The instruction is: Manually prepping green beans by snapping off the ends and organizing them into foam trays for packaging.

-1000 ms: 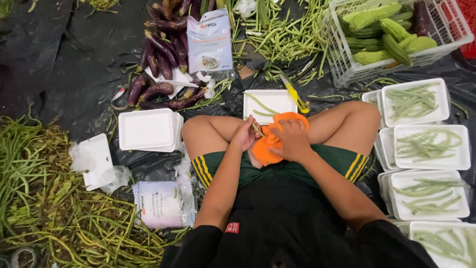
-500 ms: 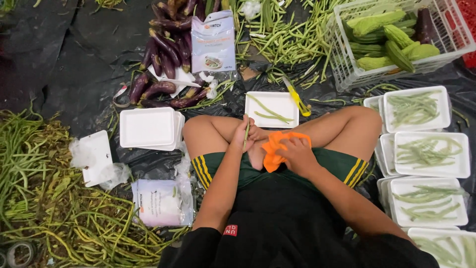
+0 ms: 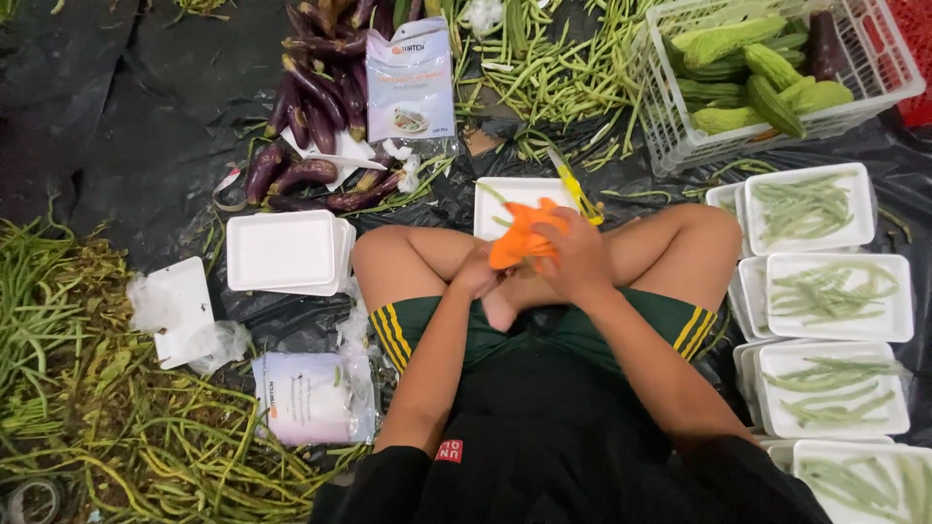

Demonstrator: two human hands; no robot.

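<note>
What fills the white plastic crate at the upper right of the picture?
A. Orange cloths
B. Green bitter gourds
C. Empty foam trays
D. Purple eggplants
B: the white crate holds bumpy green gourds, while the purple eggplants lie on the black sheet at upper left.

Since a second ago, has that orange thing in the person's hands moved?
Yes. The orange thing has shifted from the lap up toward the white tray in front of the crossed legs, now overlapping its near edge.
</note>
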